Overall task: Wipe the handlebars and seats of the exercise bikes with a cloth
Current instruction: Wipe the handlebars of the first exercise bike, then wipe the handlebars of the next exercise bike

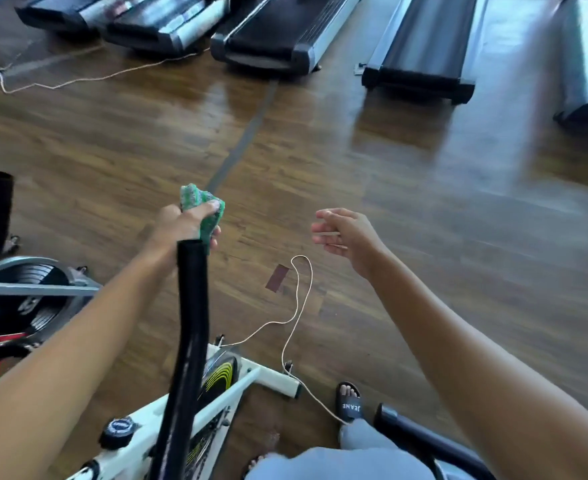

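Left hand (185, 223) grips green cloth (204, 209) just above black handlebar (188, 323).

We count five treadmills (278, 32) along the far floor (389, 202) and two exercise bikes (268, 377) close by, one white, one red and black. Before us are two hands (349, 237), one green cloth (199, 199), two upright black handlebar tubes (190, 323), two pale cords (311, 271) on the floor and one black lettered sandal (349, 405).
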A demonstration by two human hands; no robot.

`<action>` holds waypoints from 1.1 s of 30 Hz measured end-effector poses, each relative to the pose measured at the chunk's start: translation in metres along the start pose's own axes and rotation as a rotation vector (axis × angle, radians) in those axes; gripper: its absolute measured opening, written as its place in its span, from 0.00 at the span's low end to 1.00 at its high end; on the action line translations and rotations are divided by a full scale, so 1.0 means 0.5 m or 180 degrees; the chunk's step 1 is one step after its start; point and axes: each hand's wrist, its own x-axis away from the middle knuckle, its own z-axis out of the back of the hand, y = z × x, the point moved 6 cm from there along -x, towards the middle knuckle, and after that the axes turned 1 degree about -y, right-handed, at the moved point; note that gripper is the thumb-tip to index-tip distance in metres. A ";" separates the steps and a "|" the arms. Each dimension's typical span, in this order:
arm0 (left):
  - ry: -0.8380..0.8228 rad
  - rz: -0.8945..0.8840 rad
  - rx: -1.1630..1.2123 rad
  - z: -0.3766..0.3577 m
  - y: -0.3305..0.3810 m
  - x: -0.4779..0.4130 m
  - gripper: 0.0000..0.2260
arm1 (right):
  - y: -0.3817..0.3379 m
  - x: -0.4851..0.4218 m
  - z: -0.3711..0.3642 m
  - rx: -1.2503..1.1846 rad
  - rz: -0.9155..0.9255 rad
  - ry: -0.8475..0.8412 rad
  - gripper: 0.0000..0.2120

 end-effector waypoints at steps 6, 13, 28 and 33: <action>0.0066 0.0272 -0.0077 -0.046 0.025 -0.050 0.09 | -0.049 -0.112 0.003 0.0151 -0.0173 -0.0357 0.06; 0.0337 0.0588 -0.0057 -0.017 -0.017 -0.157 0.11 | -0.075 -0.261 -0.081 0.0640 -0.0400 -0.0772 0.07; 0.1238 0.0604 0.0816 0.154 0.063 -0.389 0.09 | -0.181 -0.494 -0.457 0.1336 -0.0748 -0.2034 0.05; 0.1824 0.0783 0.1072 0.261 0.033 -0.345 0.11 | -0.171 -0.477 -0.613 0.1480 -0.0730 -0.2583 0.08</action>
